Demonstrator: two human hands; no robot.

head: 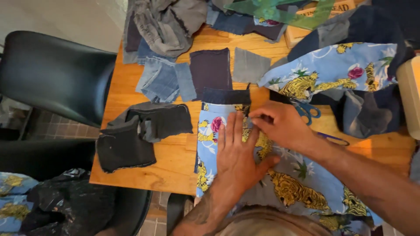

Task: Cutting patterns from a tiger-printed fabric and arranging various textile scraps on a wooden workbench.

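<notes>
Now left hand (236, 157) flattens printed fabric (302, 183) (blue, tigers); right hand (280, 126) pinches it.

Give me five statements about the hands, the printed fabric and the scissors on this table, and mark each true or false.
1. The left hand lies flat, fingers spread, on the light blue tiger-print fabric. True.
2. The right hand holds the scissors. False: the blue-handled scissors lie on the wooden table beyond it; the right fingers pinch at the fabric's edge.
3. A dark denim strip sits at the top edge of the printed fabric. True.
4. The printed fabric shows only plain stripes. False: it shows yellow tigers and pink flowers.
5. A black chair stands at the table's left. True.
</notes>
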